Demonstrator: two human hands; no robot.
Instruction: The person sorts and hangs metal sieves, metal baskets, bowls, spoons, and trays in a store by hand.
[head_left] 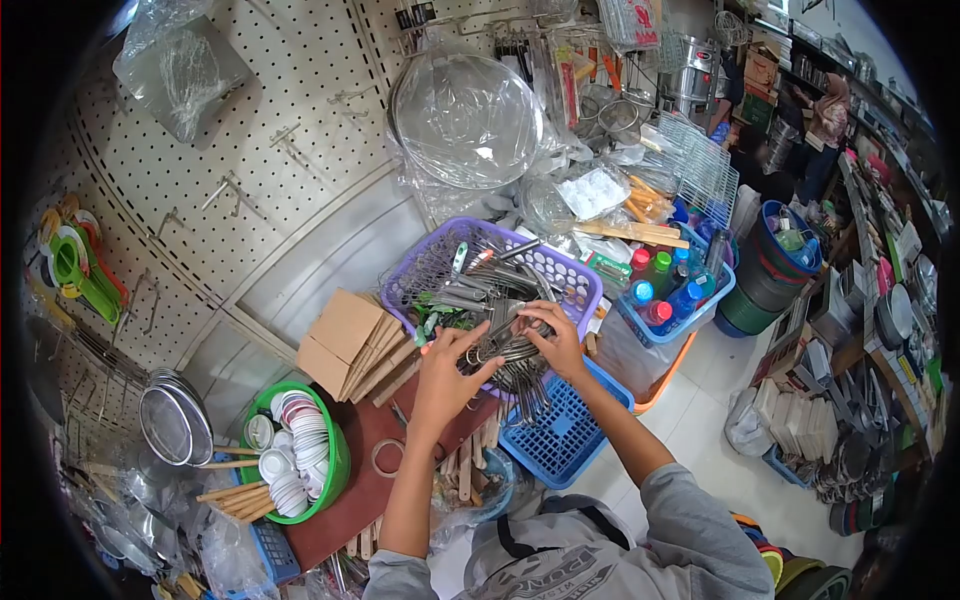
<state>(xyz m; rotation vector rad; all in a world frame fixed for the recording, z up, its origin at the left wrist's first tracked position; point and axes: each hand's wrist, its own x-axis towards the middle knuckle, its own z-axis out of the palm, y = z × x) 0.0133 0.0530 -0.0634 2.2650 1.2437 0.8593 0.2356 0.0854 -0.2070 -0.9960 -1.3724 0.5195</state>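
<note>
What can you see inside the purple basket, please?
Heaped metal utensils, some with coloured handles. The left hand and right hand hold a bundle over the purple basket, hiding its bottom.

Splayed bundle of steel utensils (512, 352), over front rim of purple basket (425, 262)

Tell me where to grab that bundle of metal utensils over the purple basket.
Around its bunched upper end, one side each: left hand, right hand. The bundle is tight there but fans out loose toward the blue crate, so a lower grip would likely spill pieces.
</note>
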